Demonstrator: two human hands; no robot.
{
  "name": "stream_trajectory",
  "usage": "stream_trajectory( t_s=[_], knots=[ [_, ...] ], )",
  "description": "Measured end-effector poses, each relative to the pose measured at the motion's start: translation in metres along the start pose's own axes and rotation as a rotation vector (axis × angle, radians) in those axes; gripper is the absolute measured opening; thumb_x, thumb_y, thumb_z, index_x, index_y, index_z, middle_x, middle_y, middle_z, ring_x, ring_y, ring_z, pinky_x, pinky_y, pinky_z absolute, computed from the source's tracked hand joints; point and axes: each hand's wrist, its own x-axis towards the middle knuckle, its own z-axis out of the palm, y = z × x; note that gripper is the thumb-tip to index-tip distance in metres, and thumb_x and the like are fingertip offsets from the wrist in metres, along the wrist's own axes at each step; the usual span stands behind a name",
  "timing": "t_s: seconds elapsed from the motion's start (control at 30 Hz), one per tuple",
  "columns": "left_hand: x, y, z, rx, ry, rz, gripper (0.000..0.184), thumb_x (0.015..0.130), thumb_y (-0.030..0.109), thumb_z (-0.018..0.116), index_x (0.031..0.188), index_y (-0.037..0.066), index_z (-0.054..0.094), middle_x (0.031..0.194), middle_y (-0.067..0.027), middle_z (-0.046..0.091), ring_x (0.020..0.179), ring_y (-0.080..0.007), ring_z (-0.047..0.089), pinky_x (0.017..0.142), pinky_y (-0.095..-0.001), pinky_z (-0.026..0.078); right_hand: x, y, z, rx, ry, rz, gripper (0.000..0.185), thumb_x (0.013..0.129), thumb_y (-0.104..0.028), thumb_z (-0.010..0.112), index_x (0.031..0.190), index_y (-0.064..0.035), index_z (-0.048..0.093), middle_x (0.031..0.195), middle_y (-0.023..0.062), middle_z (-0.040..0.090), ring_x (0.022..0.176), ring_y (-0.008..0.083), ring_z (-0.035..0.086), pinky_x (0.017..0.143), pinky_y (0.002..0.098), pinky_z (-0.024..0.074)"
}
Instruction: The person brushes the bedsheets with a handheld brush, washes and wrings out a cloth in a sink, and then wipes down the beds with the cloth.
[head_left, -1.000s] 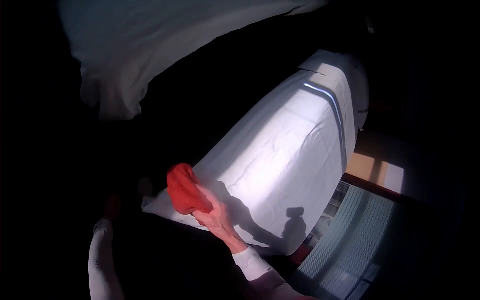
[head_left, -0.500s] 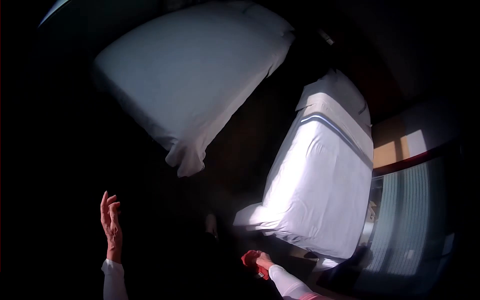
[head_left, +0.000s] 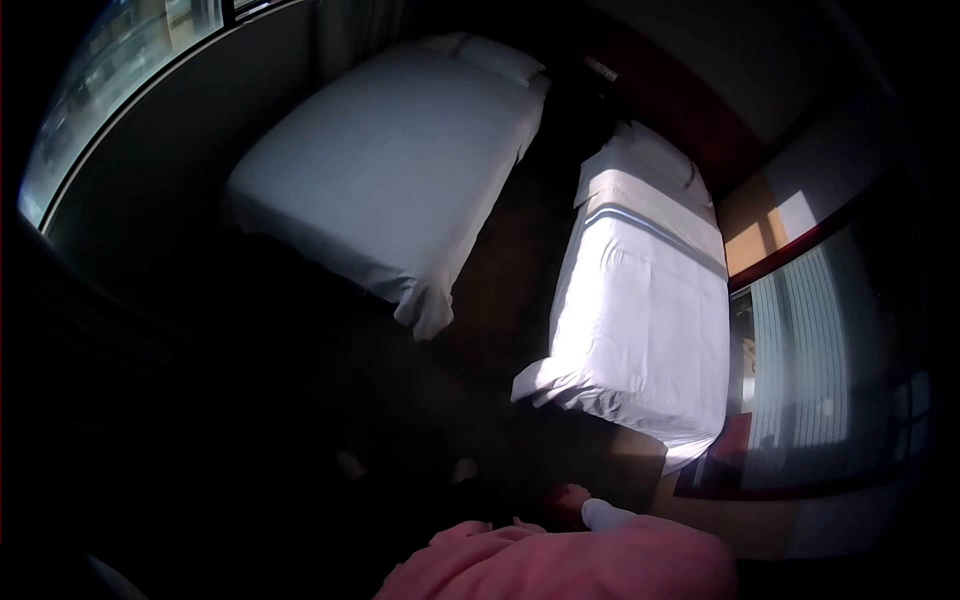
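My right hand [head_left: 574, 496] is low in the view, below the foot of the sunlit bed, closed round a dark red cloth [head_left: 562, 508] that is mostly in shadow. A pink sleeve with a white cuff [head_left: 606, 515] leads to it. My left hand does not show. The narrower bed [head_left: 645, 310] on the right has a white sheet with a bright band of sun, and its corners hang loose at the foot. To the left stands a wider bed [head_left: 380, 160] in shade, a bunched sheet corner [head_left: 428, 305] hanging from it.
A window [head_left: 120, 90] is at the upper left. Right of the sunlit bed is a glass panel with a striped blind [head_left: 800, 350]. Pillows [head_left: 500, 60] lie at the head of the shaded bed. Two feet [head_left: 465, 469] show faintly on the dark floor.
The view has moved back and shows both beds in full. My right hand, with the red cloth, has left the sunlit bed and dropped low. My left hand has gone out of view.
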Motion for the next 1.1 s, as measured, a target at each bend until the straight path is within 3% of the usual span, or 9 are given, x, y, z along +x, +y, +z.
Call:
stream_trajectory(
  t_s=[0.17, 0.33, 0.53, 0.8, 0.87, 0.9, 0.97, 1.07, 1.1],
  knots=[
    [0.022, 0.042, -0.085, 0.068, -0.017, 0.028, 0.053, 0.098, 0.039, 0.043, 0.139, 0.005, 0.039, 0.139, -0.0185, 0.045, 0.123, -0.0284, 0.051, 0.099, -0.0387, 0.043, 0.019, -0.175, -0.018, 0.427, 0.109, -0.181, 0.044, 0.065, -0.018, 0.073, 0.107, -0.0065, 0.067, 0.100, 0.0113, 0.069, 0.094, 0.0240, 0.066, 0.083, 0.0337, 0.0518],
    [0.035, 0.060, -0.155, 0.181, -0.028, 0.035, 0.051, 0.098, 0.037, 0.045, 0.136, 0.005, 0.041, 0.137, -0.0186, 0.046, 0.123, -0.0289, 0.051, 0.099, -0.0390, 0.043, 0.009, -0.322, -0.018, 0.406, 0.251, -0.504, 0.069, 0.060, -0.010, 0.069, 0.128, -0.0060, 0.054, 0.103, 0.0134, 0.066, 0.094, 0.0217, 0.064, 0.080, 0.0318, 0.0512],
    [0.031, 0.038, -0.225, 0.312, -0.028, 0.035, 0.047, 0.097, 0.034, 0.046, 0.134, 0.004, 0.043, 0.135, -0.0186, 0.047, 0.122, -0.0295, 0.051, 0.099, -0.0392, 0.043, -0.027, -0.414, -0.012, 0.298, 0.135, -0.468, 0.075, 0.055, -0.011, 0.072, 0.128, -0.0067, 0.056, 0.107, 0.0161, 0.067, 0.100, 0.0266, 0.064, 0.087, 0.0342, 0.0510],
    [0.017, -0.114, -0.297, 0.285, -0.027, -0.002, 0.043, 0.096, 0.030, 0.048, 0.131, 0.004, 0.046, 0.133, -0.0186, 0.049, 0.121, -0.0303, 0.052, 0.098, -0.0396, 0.043, 0.030, -0.404, -0.004, 0.747, -0.308, -0.164, 0.043, 0.064, -0.009, 0.072, 0.107, -0.0064, 0.067, 0.090, 0.0079, 0.069, 0.077, 0.0207, 0.067, 0.070, 0.0358, 0.0546],
    [0.015, -0.173, -0.311, 0.243, -0.023, 0.024, 0.042, 0.096, 0.029, 0.049, 0.130, 0.004, 0.047, 0.132, -0.0186, 0.049, 0.121, -0.0305, 0.052, 0.098, -0.0397, 0.043, 0.093, -0.396, 0.010, 0.638, -0.250, -0.071, 0.042, 0.066, -0.017, 0.073, 0.107, -0.0072, 0.067, 0.091, 0.0094, 0.070, 0.081, 0.0218, 0.067, 0.073, 0.0354, 0.0541],
    [0.015, -0.201, -0.317, 0.234, -0.023, 0.034, 0.042, 0.096, 0.028, 0.049, 0.129, 0.004, 0.048, 0.132, -0.0186, 0.049, 0.120, -0.0305, 0.052, 0.098, -0.0397, 0.043, 0.131, -0.391, 0.017, 0.056, -0.106, -0.191, 0.044, 0.064, -0.020, 0.075, 0.106, -0.0081, 0.068, 0.092, 0.0095, 0.070, 0.083, 0.0229, 0.067, 0.077, 0.0351, 0.0533],
    [0.022, -0.255, -0.330, 0.217, -0.022, 0.037, 0.041, 0.095, 0.027, 0.050, 0.128, 0.004, 0.048, 0.132, -0.0186, 0.050, 0.120, -0.0307, 0.052, 0.098, -0.0398, 0.043, 0.099, -0.462, -0.028, 0.348, -0.133, 0.070, 0.043, 0.063, -0.023, 0.075, 0.103, -0.0091, 0.070, 0.095, 0.0093, 0.070, 0.088, 0.0231, 0.066, 0.080, 0.0345, 0.0524],
    [0.035, -0.324, -0.347, 0.201, -0.006, 0.036, 0.039, 0.095, 0.026, 0.051, 0.127, 0.004, 0.050, 0.131, -0.0186, 0.050, 0.120, -0.0310, 0.052, 0.098, -0.0400, 0.043, 0.116, -0.543, -0.077, 0.525, -0.230, -0.173, 0.026, 0.074, -0.023, 0.067, 0.094, -0.0074, 0.071, 0.100, 0.0078, 0.068, 0.095, 0.0199, 0.064, 0.085, 0.0352, 0.0502],
    [0.040, -0.352, -0.355, 0.205, 0.013, 0.017, 0.039, 0.095, 0.025, 0.051, 0.127, 0.004, 0.050, 0.130, -0.0186, 0.051, 0.120, -0.0311, 0.052, 0.098, -0.0400, 0.043, 0.100, -0.606, -0.126, 0.963, -0.421, -0.581, 0.025, 0.081, -0.014, 0.065, 0.104, -0.0050, 0.067, 0.105, 0.0057, 0.063, 0.098, 0.0197, 0.062, 0.083, 0.0331, 0.0505]
  ],
)
